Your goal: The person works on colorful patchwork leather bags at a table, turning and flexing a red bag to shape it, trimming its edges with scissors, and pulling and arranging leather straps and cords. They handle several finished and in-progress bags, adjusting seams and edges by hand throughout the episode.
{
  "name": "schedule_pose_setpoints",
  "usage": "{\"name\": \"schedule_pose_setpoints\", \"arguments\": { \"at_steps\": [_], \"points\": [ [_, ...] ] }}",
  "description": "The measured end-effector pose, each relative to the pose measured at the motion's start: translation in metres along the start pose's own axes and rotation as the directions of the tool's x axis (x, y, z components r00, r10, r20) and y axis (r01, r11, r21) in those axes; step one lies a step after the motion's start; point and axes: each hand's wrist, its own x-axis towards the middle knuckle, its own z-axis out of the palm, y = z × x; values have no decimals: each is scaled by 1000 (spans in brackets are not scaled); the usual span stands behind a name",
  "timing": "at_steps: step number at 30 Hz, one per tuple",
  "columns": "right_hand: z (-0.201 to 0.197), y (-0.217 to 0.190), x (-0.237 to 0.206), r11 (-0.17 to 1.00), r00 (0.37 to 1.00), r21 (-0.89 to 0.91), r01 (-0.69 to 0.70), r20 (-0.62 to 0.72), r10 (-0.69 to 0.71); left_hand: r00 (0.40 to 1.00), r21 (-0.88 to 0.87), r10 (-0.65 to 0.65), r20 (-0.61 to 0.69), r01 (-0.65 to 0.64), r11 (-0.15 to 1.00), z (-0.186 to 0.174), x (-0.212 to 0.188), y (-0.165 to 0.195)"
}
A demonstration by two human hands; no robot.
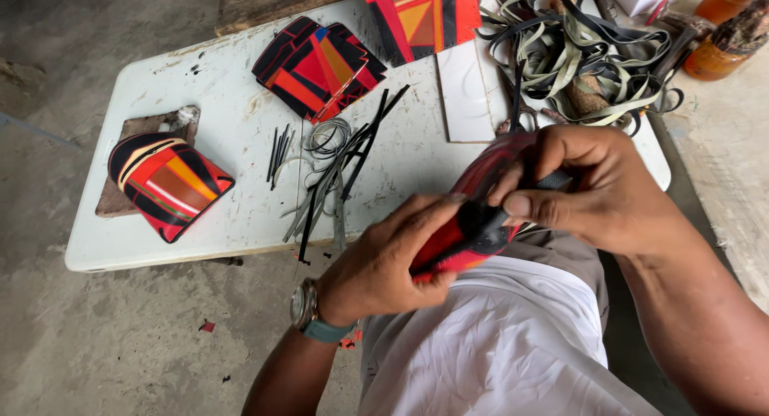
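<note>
Bare concrete floor surrounds a low white plastic surface strewn with thin black strips and patterned red, orange and black panels. Over the lap, the left hand clasps the near end of a curved red-and-black striped piece, while the right hand pinches a narrow black strip against its upper edge. Both grips look tight but small; should the right thumb slacken, I judge the strip could spring off the curve. A tangle of grey and black bands lies just beyond the right hand, so a wide elbow swing might snag it.
</note>
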Motion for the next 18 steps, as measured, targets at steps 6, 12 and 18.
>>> {"name": "schedule_pose_setpoints", "arguments": {
  "at_steps": [6,12,18],
  "points": [
    [46,29,17,983,995,-154,-101,-23,98,970,-15,17,-241,-21,1000,29,2,-31],
    [41,41,-4,922,949,-229,-312,-41,311,900,-124,-104,-424,56,991,64,-21,-43],
    [5,12,-10,888,993,-456,-64,-122,9,892,-159,-122,-435,58,986,60,-23,-52]
  ]
}}
